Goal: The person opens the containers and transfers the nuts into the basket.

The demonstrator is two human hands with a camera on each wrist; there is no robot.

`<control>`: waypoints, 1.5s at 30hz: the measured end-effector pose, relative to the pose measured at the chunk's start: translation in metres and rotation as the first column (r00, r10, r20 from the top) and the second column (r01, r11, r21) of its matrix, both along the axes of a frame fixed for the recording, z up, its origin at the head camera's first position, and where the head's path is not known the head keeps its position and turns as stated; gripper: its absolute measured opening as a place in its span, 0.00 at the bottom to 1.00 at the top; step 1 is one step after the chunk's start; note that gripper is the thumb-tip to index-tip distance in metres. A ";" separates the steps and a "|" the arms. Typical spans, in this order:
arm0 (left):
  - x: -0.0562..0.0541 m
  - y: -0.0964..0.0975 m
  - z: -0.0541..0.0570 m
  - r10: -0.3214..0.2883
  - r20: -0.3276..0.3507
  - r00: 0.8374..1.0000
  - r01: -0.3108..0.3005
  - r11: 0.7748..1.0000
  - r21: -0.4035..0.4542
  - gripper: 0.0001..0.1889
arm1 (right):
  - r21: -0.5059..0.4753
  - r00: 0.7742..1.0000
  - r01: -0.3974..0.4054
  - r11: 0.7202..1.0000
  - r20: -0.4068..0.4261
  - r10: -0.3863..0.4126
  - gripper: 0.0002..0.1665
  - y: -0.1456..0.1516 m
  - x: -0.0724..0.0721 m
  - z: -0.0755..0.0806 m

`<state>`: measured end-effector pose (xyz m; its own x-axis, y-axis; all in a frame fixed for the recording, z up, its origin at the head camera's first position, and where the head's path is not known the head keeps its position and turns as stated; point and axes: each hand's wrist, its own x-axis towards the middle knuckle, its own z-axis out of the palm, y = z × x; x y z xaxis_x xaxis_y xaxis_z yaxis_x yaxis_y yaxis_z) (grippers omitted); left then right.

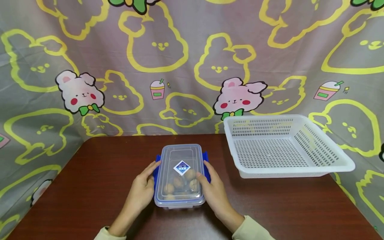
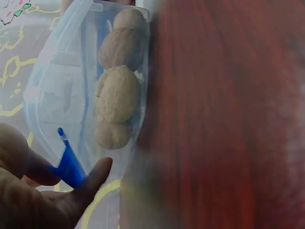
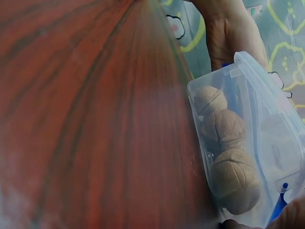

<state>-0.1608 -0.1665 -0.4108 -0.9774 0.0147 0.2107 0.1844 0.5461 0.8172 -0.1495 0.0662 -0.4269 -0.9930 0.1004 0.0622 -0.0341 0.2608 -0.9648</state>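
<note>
A clear plastic food container (image 1: pixel 180 153) stands in the middle of the table, its see-through lid on and a blue-and-white label (image 1: pixel 182 167) on top. Several walnuts (image 1: pixel 178 182) lie inside, mostly toward the near end; they also show through the wall in the left wrist view, as walnuts (image 2: pixel 117 93), and the right wrist view. Blue side latches (image 3: pixel 280 207) stick outward. My left hand (image 1: pixel 143 187) grips the left side, fingers and thumb about the blue latch (image 2: pixel 70 168). On the right side my right hand (image 1: pixel 216 191) holds the container, thumb on the lid's edge and fingers along the latch.
A white perforated plastic basket (image 1: pixel 303 170) sits at the back right of the dark red-brown wooden table (image 1: pixel 99 186). Behind the table hangs a grey cartoon-print curtain (image 1: pixel 186 80).
</note>
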 end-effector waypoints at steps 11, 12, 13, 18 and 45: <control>0.004 -0.001 0.008 0.004 0.092 0.996 -0.005 1.000 0.013 0.26 | 0.055 0.998 0.015 0.998 -0.058 -0.011 0.33 0.007 0.000 0.003; 0.004 -0.001 0.008 0.007 0.095 0.995 -0.008 1.000 0.014 0.26 | 0.059 0.998 0.012 0.998 -0.069 -0.008 0.33 0.008 0.000 0.004; 0.004 0.000 0.009 0.010 0.101 0.995 -0.011 1.000 0.017 0.26 | 0.060 0.997 0.009 0.998 -0.079 -0.004 0.33 0.008 0.000 0.004; 0.004 0.003 0.010 0.011 0.118 0.993 -0.015 0.999 0.039 0.26 | 0.059 0.992 -0.003 0.998 -0.122 0.010 0.32 0.011 -0.001 0.005; 0.009 0.011 0.017 -0.048 0.115 0.992 0.022 0.975 0.219 0.25 | 0.020 0.988 -0.076 0.997 -0.129 0.078 0.30 0.008 -0.001 0.018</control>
